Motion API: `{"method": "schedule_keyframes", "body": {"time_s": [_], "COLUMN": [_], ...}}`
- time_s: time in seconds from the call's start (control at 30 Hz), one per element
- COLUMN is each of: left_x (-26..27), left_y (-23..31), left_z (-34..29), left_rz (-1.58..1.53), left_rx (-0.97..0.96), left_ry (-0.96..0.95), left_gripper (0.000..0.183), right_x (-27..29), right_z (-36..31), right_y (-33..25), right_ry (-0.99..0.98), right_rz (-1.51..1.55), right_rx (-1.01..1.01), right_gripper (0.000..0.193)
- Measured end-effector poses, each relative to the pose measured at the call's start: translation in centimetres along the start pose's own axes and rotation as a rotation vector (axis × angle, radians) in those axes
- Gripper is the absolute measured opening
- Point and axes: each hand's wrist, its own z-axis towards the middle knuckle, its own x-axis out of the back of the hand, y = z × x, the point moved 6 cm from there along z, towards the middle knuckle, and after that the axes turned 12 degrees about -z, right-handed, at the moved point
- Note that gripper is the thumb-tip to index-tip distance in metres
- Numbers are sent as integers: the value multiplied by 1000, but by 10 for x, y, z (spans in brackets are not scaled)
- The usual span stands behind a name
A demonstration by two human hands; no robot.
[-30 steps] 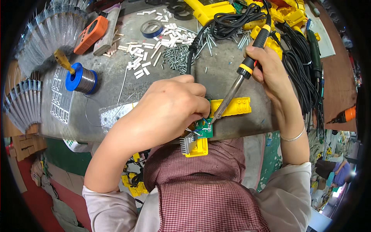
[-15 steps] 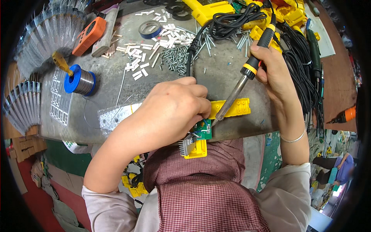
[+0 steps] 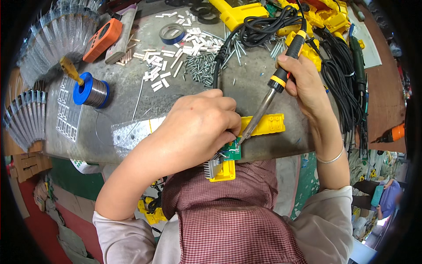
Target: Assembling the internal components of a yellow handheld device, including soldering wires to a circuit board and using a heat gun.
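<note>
My right hand (image 3: pixel 303 81) is wrapped round the black and yellow handle of a soldering iron (image 3: pixel 263 107), which slants down to the left. Its tip meets or nearly meets the right edge of a small green circuit board (image 3: pixel 233 152). Over that board my left hand (image 3: pixel 204 121) is closed, fingertips pinched together; the hand hides what they grip. Below the fingers, a finned grey heat sink (image 3: pixel 212 169) sits beside the board, in a yellow plastic housing (image 3: pixel 226 171) at the table edge. Another yellow housing piece (image 3: pixel 270 123) lies behind the iron's tip. Short wires show on the board.
A blue spool of solder wire (image 3: pixel 91 91) stands at left, near an orange box-shaped device (image 3: pixel 102 40). Farther back lie white pieces (image 3: pixel 158 66), screws (image 3: pixel 201 70) and a tape roll (image 3: pixel 172 34). Black cables (image 3: pixel 340 83) and yellow housings (image 3: pixel 246 15) crowd the back right.
My right hand has shifted slightly left, bringing the soldering iron's tip a little up and left at the board's edge. My left hand has hardly moved.
</note>
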Motion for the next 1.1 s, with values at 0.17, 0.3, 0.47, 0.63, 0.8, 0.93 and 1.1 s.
{"method": "schedule_keyframes", "body": {"time_s": [0.17,0.3,0.47,0.63,0.8,0.93,1.1], "left_x": [-1,-2,-3,-3,-3,-3,-3], "left_y": [1,-1,1,2,4,3,5], "left_z": [-1,-1,-2,-4,-6,-6,-6], "left_rz": [-2,-13,-20,-18,-11,0,0], "left_rx": [27,30,24,31,30,34,30], "left_ry": [14,17,26,44,57,61,75], "left_gripper": [11,11,11,12,13,14,14], "right_x": [2,-4,-4,-7,-7,-7,-5], "right_z": [3,4,3,2,0,1,-2], "right_y": [6,4,2,0,-3,-3,-4], "right_ry": [-27,14,47,77,62,44,51], "right_rz": [16,31,37,35,17,10,35], "right_rx": [9,0,1,36,19,12,4], "right_gripper": [27,28,29,30,30,30,28]}}
